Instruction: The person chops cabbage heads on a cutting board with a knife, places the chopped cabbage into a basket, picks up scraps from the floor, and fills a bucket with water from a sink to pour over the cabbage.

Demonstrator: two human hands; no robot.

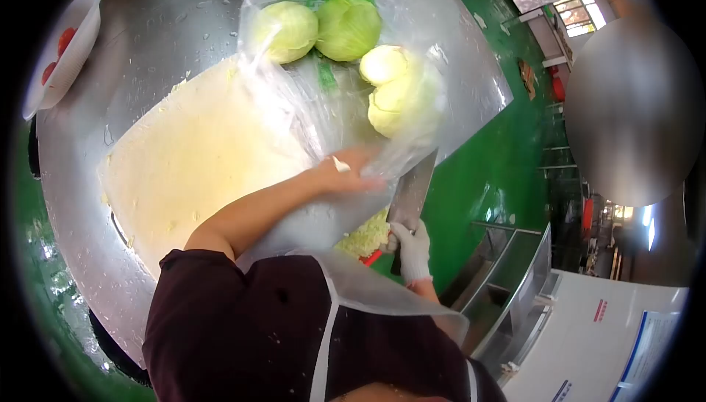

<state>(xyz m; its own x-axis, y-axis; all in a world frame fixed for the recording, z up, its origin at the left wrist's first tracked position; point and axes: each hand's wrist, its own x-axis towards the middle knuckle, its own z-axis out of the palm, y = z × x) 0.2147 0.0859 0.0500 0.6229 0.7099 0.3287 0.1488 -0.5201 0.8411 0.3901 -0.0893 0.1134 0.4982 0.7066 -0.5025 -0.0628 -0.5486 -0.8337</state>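
Observation:
My right hand (412,251), in a white glove, is shut on a broad-bladed kitchen knife (413,192), its blade pointing away from me. My bare left hand (348,171) is at the near edge of a clear plastic bag (323,111); motion smears its fingers, and a pale scrap sticks to its back. In the bag lie two round green cabbages (347,28) and two paler pieces of cabbage (390,104). Chopped cabbage (366,236) fills a container with a red rim below the knife, partly hidden by my apron.
A large pale cutting board (191,159) with scattered cabbage bits lies on the wet steel table (169,19). At the far left stands a white basket (77,52) holding red items. Right of the table are green floor (478,174) and a metal rack (507,255).

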